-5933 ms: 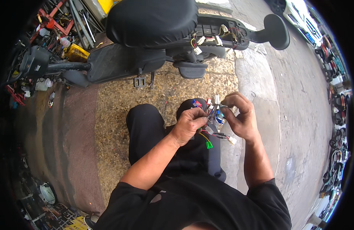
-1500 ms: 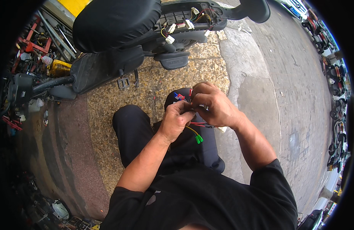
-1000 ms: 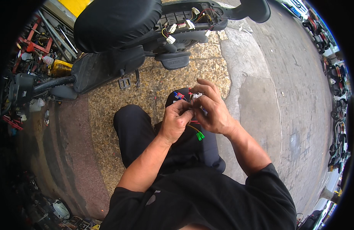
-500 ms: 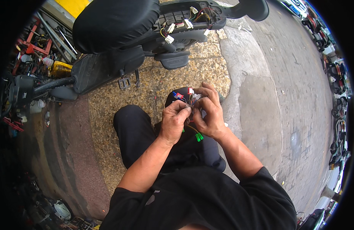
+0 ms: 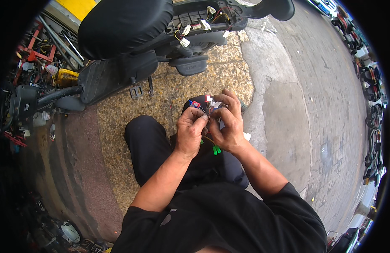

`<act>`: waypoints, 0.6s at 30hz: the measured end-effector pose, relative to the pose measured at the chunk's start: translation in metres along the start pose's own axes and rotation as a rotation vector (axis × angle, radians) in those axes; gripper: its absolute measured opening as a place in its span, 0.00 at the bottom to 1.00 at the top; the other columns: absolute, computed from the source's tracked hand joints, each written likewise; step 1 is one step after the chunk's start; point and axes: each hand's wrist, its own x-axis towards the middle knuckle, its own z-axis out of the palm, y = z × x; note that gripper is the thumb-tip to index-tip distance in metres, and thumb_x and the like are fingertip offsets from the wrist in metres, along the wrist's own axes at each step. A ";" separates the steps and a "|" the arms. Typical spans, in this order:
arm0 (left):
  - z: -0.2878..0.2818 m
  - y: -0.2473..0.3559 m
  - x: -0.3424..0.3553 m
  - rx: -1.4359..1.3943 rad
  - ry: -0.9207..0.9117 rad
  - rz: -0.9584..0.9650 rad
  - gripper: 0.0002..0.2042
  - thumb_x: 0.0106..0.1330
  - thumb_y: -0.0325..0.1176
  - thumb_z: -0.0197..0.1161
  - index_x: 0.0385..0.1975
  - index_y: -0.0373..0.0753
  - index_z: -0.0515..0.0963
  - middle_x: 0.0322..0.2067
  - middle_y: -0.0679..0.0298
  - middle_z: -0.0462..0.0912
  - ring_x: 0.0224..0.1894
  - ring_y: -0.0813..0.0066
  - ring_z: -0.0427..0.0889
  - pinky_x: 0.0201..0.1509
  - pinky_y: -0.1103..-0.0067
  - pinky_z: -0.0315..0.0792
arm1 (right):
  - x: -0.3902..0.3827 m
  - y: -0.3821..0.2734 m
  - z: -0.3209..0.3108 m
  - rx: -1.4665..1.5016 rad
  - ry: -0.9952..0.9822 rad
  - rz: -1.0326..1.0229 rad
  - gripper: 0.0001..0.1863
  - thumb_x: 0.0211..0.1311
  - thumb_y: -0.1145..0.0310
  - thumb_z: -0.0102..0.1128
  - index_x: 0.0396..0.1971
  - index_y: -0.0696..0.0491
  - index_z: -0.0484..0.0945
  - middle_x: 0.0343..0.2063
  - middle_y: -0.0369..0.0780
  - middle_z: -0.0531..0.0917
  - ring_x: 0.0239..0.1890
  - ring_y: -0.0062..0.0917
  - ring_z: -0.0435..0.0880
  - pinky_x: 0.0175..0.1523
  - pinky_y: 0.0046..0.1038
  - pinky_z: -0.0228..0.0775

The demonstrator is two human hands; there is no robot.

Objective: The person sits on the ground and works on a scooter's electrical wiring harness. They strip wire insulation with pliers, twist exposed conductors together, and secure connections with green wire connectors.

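1. Coloured wires in a bundle (image 5: 208, 110) at frame centre, mostly hidden between both hands; which wire each finger pinches, cannot tell.
2. Left hand (image 5: 190, 131) fingers closed on the bundle's left side; right hand (image 5: 227, 124) fingers curled shut on its right side, hands touching.
3. Green connectors (image 5: 216, 149) hang just below the hands; red connector (image 5: 196, 103) pokes out above.
4. Scooter (image 5: 131, 38) at top, black seat, cut off by upper edge; open panel with white plugs (image 5: 195, 30) upper centre.
5. Pebbled pavement (image 5: 161, 105) under the knees, grey concrete (image 5: 296, 105) right.
6. Tool clutter (image 5: 39, 71) upper left, blurred, too dark to tell apart.
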 end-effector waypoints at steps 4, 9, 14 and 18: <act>0.000 0.001 0.002 -0.046 0.024 -0.051 0.03 0.67 0.24 0.58 0.32 0.41 0.75 0.28 0.70 0.80 0.27 0.87 0.74 0.30 0.86 0.69 | -0.002 0.000 0.003 0.018 0.034 0.024 0.09 0.45 0.81 0.61 0.28 0.56 0.77 0.52 0.51 0.77 0.63 0.55 0.69 0.68 0.52 0.59; -0.003 0.003 0.002 -0.132 0.009 -0.116 0.03 0.67 0.26 0.58 0.32 0.42 0.76 0.29 0.70 0.81 0.27 0.86 0.76 0.30 0.86 0.70 | -0.006 0.001 0.006 0.026 0.025 0.068 0.05 0.49 0.79 0.62 0.28 0.58 0.76 0.52 0.54 0.75 0.63 0.58 0.67 0.66 0.53 0.61; -0.006 0.001 0.003 -0.187 -0.020 -0.152 0.02 0.66 0.26 0.58 0.32 0.43 0.76 0.27 0.71 0.80 0.25 0.86 0.74 0.29 0.85 0.69 | -0.011 -0.002 0.015 0.105 0.100 0.180 0.05 0.50 0.81 0.61 0.28 0.57 0.76 0.51 0.53 0.76 0.61 0.57 0.70 0.65 0.52 0.62; -0.007 0.001 0.003 -0.202 -0.022 -0.165 0.02 0.66 0.26 0.58 0.32 0.43 0.76 0.27 0.72 0.79 0.24 0.86 0.72 0.28 0.85 0.69 | -0.012 -0.002 0.016 0.085 0.094 0.192 0.07 0.49 0.82 0.60 0.29 0.57 0.76 0.51 0.52 0.77 0.62 0.56 0.72 0.66 0.50 0.63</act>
